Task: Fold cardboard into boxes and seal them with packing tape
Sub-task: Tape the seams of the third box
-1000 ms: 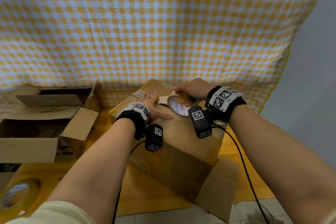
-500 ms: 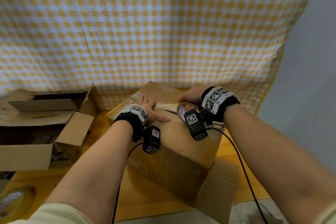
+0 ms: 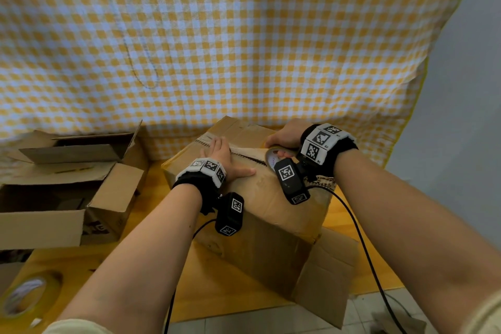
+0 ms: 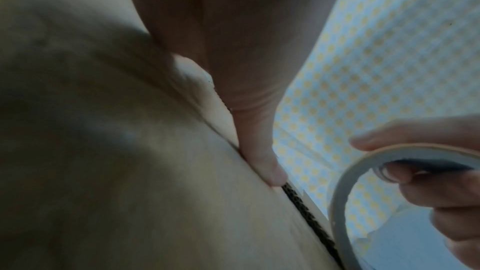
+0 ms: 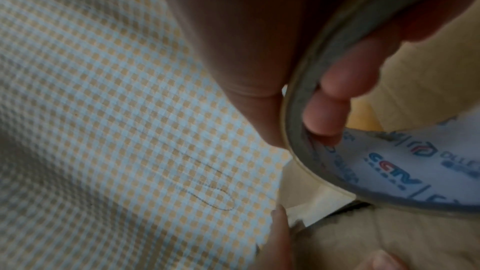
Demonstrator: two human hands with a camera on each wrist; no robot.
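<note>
Left hand: our left hand (image 3: pixel 226 156) lies flat, fingers straight, pressing the box (image 3: pixel 260 192) flaps down at the seam (image 3: pixel 248 158).
Right hand: our right hand (image 3: pixel 284 136) curls round the tape roll (image 3: pixel 275 156), at 3 o'clock from the left.
Box: mid tabletop (image 3: pixel 217 287), seam still gaping.
Doing it well: we judge flaps should meet before tape goes down.
Views: left wrist alone shows the thumb (image 4: pixel 262 161) on the seam; right wrist, fingers (image 5: pixel 335 98) through the core.
</note>
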